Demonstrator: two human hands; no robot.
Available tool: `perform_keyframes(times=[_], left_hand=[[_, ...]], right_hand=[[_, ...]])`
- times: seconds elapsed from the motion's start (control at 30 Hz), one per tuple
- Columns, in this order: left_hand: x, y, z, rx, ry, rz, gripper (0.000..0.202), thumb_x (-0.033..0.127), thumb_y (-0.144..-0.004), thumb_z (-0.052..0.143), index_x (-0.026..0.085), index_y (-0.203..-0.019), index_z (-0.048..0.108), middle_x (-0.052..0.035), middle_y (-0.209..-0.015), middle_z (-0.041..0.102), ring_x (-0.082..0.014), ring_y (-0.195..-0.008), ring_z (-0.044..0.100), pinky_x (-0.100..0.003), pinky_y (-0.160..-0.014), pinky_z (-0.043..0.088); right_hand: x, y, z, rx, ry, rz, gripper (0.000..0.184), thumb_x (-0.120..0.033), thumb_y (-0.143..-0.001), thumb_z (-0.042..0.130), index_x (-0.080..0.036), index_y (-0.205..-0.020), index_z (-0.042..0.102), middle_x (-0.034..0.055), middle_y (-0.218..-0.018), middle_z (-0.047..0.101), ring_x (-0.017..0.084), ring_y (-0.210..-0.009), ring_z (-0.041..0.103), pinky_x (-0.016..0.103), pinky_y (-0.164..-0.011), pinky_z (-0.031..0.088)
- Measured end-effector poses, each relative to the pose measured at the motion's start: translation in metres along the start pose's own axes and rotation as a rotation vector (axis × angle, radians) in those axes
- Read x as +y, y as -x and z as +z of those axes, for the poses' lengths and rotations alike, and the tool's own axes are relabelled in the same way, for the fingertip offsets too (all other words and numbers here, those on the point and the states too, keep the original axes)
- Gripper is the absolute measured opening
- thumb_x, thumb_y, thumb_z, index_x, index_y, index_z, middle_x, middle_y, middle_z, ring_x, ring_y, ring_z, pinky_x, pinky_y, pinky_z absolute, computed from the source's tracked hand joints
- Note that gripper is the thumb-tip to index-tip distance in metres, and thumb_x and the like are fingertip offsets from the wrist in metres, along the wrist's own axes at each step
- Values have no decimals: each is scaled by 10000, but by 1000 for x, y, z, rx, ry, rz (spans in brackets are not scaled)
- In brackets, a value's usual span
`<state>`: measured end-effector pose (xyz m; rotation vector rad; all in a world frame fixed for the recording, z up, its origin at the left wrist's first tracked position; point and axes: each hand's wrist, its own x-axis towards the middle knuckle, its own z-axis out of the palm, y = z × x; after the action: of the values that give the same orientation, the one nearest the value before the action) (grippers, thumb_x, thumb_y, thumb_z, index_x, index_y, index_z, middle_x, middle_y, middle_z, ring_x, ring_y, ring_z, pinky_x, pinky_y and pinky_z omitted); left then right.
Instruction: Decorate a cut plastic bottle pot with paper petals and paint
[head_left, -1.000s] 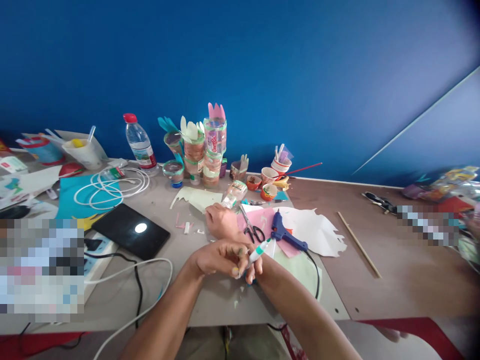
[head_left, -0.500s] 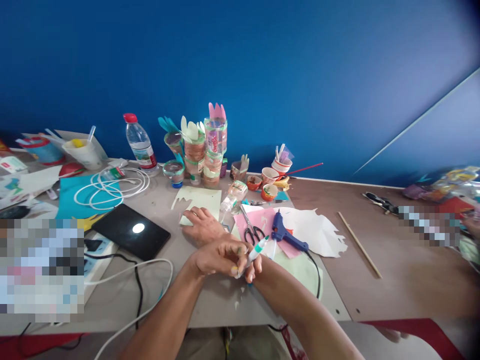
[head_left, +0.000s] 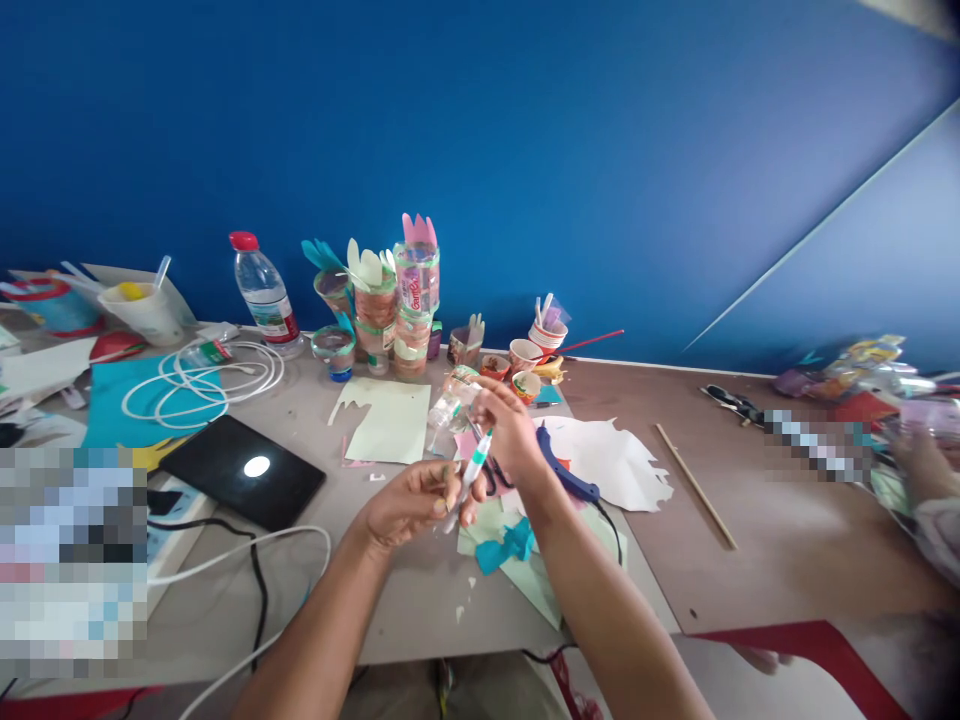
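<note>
My left hand [head_left: 412, 505] is closed around a marker [head_left: 466, 490] with a white barrel and a green band, its green tip pointing up and right. Just beyond that tip is my right hand [head_left: 514, 430], fingers curled together beside a clear plastic bottle [head_left: 450, 400] lying on its side. Whatever those fingers pinch, if anything, is too small to make out. Black scissor handles [head_left: 493, 478] show partly between the hands. To the right of my right wrist lies a blue glue gun [head_left: 568, 468]. Crumpled blue paper [head_left: 506, 546] rests under my right forearm.
Pale green paper [head_left: 394, 420] and a black tablet [head_left: 244, 475] lie to the left, with white cable [head_left: 202, 385] coiled behind. Decorated cups [head_left: 412, 310] and a water bottle [head_left: 264, 300] stand along the wall. A wooden stick [head_left: 696, 485] and another person's hand [head_left: 919, 465] are right.
My right hand has lifted off the pale green paper and swung right, uncrossing from my left. The blue paper beneath the forearm has come into view. My left hand keeps the marker.
</note>
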<state>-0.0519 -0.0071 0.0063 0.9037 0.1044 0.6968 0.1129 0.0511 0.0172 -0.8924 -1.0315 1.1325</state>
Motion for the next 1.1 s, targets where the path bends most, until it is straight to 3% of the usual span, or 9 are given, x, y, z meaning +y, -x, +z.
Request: perform_keyframes(times=[0.13,0.3,0.57,0.83,1.1], left_hand=[[1,-8,-3,179,10,3,191,245,-647,745,137,-700,595,-73,-929,582,-100,-646,524,-254,-655,375],[0,-14,-5,286,-44,-48,164,219,-643,724,139,-705,594,-61,-940,589,-73,-617,496,-231,-627,349],[-2,-13,-7,312,-60,-61,126,183,-645,683,141,-711,584,-54,-933,598,-61,-604,485,-225,-609,325],[-1,-14,-3,321,-61,-77,130,180,-634,683,141,-705,581,-57,-922,611,-65,-594,474,-223,-594,328],[-2,-16,-2,335,-56,-81,128,176,-627,681,135,-702,585,-62,-910,616,-59,-579,469,-222,-591,321]], right_hand=[[-28,5,-29,25,-323,47,121,-197,-674,671,-222,-729,565,-86,-513,342,81,-479,320,228,-529,346],[-33,12,-33,-54,-469,158,150,-219,-646,689,-203,-653,540,-77,-506,329,79,-483,299,222,-520,324],[-24,10,-26,39,-344,217,175,-255,-651,700,-190,-597,547,-83,-454,320,68,-442,275,219,-489,299],[-25,13,-25,14,-198,160,139,-288,-663,675,-198,-627,574,-87,-443,306,74,-435,280,234,-503,310],[-21,10,-30,51,-201,124,186,-312,-648,689,-206,-625,538,-86,-474,318,77,-445,288,243,-499,299]])
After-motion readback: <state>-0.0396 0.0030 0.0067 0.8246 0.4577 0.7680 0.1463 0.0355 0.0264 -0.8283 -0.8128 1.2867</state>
